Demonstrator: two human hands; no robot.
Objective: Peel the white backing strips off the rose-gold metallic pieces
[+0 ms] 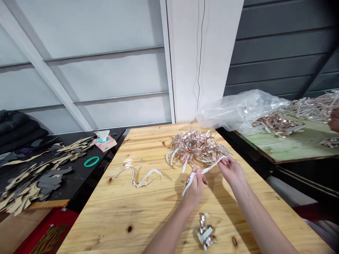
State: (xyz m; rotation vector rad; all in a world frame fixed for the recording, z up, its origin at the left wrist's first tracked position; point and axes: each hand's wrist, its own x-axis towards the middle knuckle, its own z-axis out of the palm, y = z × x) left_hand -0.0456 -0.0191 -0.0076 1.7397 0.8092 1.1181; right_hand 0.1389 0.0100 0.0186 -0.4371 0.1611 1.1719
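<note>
A narrow white strip stretches between my two hands over the wooden table. My left hand pinches it near one end, and a short length hangs past the fingers. My right hand has its fingers closed on the other end. Just beyond lies a tangled pile of shiny rose-gold and white strips. A few loose strips rest on the table to the left. Nearer to me, between my forearms, sits a small bunch of folded shiny strips.
On the black table at left are tan and grey scraps, a green ring and a tissue pack. Clear plastic lies at the back right. A greenish table holds more strips; part of another person's hand shows there.
</note>
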